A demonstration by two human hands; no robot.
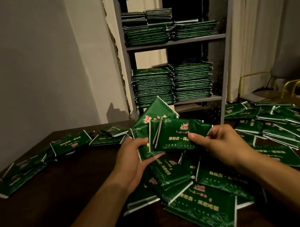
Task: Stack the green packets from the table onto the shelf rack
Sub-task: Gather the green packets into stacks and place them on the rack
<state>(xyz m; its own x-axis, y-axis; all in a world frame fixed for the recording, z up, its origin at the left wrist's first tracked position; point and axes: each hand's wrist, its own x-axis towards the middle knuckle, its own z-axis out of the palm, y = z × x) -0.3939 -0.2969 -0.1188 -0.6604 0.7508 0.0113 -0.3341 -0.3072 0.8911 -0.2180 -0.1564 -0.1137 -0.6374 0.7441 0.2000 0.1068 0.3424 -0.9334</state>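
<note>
Several green packets (173, 135) with gold and red print are gathered in a loose bunch above the table. My left hand (133, 159) holds the bunch from the left and below, thumb on top. My right hand (220, 143) pinches the front packet at its right edge. More green packets (200, 196) lie in a pile on the dark table (53, 206) under my hands. The grey shelf rack (175, 41) stands behind the table with stacks of green packets (172, 83) on two shelves.
Loose packets lie scattered on the table's left (69, 143) and in a heap at its right (279, 120). A chair with a gold frame (290, 82) stands at the far right beside a pale curtain (251, 28). A white wall is on the left.
</note>
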